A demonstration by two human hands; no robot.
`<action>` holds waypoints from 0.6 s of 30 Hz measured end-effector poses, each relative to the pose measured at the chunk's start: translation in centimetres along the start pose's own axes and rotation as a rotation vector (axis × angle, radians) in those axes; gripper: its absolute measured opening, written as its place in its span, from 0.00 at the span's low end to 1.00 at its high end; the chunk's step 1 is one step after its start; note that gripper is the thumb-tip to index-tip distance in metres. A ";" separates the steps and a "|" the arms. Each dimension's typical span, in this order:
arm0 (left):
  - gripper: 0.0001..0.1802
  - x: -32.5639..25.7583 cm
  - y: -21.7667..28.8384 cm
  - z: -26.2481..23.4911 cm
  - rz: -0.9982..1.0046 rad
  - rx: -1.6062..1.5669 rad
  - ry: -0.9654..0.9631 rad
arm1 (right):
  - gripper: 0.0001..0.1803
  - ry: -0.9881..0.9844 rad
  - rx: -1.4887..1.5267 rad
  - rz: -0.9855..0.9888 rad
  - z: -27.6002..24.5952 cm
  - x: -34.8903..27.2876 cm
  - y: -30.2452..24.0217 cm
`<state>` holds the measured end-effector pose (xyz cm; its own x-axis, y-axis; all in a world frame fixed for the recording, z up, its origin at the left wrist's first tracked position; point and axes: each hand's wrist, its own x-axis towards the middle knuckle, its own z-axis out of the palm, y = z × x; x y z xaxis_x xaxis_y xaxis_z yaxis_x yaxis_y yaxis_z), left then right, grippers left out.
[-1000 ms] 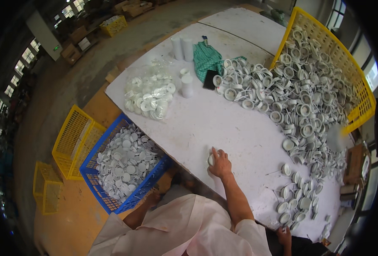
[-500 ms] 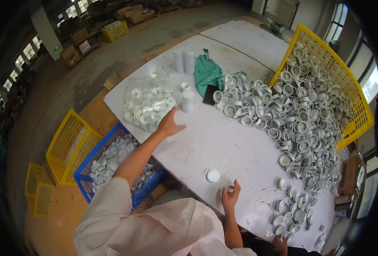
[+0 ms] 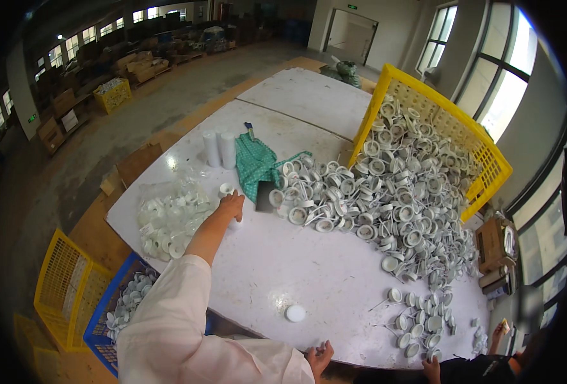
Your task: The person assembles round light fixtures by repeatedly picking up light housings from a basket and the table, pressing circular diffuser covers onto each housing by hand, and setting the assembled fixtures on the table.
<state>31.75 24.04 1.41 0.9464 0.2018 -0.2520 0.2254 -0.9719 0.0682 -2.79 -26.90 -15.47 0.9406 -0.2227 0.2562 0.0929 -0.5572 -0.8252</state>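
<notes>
My left hand [image 3: 232, 206] is closed over the top of a short white cylindrical stack [image 3: 235, 224], which it mostly hides. Just behind the hand is a small white cup-shaped piece [image 3: 226, 189]. To its left lies a clear plastic bag [image 3: 171, 214] of white round parts. My right hand [image 3: 320, 358] rests at the table's near edge, fingers loosely curled and apart, holding nothing. Beyond it a white round disc [image 3: 295, 313] lies flat on the table.
Many white ring-shaped parts with wires [image 3: 418, 221] spill from a tipped yellow crate [image 3: 386, 80]. Near the back stand white cylinders [image 3: 212, 150], a green cloth [image 3: 255, 160] and a dark flat object [image 3: 264, 197]. A blue crate [image 3: 95, 336] is at left; another person's hand [image 3: 431, 369] is at right.
My left hand has moved onto the white stack and closed over it. My right hand has drawn back to the table edge. The view has shifted to show more of the room's far end.
</notes>
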 end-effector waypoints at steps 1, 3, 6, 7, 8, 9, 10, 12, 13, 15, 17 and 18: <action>0.44 0.1 0.4 -0.2 0.008 -0.001 0.005 | 0.34 -0.006 0.005 0.062 0.1 -0.3 0.8; 0.34 -0.1 0.8 -0.6 0.053 0.005 -0.003 | 0.34 -0.001 -0.048 0.055 0.0 -0.3 2.1; 0.30 0.2 0.3 -0.2 0.039 -0.036 0.020 | 0.34 -0.025 -0.084 0.013 0.2 0.2 2.9; 0.30 0.1 0.1 -0.1 0.036 -0.038 0.021 | 0.33 -0.045 -0.071 -0.020 0.1 0.4 2.8; 0.29 0.0 -0.1 0.0 0.024 -0.071 0.031 | 0.33 -0.048 -0.071 -0.023 -0.1 0.7 2.8; 0.28 -0.2 -0.1 0.0 0.014 -0.104 0.039 | 0.33 -0.090 -0.095 -0.016 -0.4 0.9 2.8; 0.28 -0.4 0.0 0.0 0.013 -0.106 0.038 | 0.33 -0.131 -0.119 -0.008 -0.7 1.0 2.9; 0.27 -0.5 0.2 -0.1 0.048 -0.128 0.041 | 0.33 -0.133 -0.118 -0.072 -0.9 1.1 2.7; 0.27 -0.5 0.0 0.0 0.042 -0.129 0.037 | 0.33 -0.134 -0.116 -0.136 -1.0 1.3 2.1; 0.27 -0.2 -0.2 0.3 0.062 -0.130 0.065 | 0.30 -0.169 -0.099 -0.003 -1.1 2.0 0.7; 0.27 -0.1 -0.5 0.3 0.075 -0.137 0.096 | 0.26 -0.184 -0.133 0.028 -1.2 2.1 1.3; 0.27 0.3 -0.3 0.3 0.091 -0.141 0.120 | 0.25 -0.163 -0.185 -0.067 -1.2 1.9 2.1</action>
<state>31.84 24.38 1.00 0.9832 0.1353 -0.1223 0.1599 -0.9619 0.2218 -1.24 -29.43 -16.14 0.9761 -0.0568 0.2099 0.1093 -0.7065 -0.6992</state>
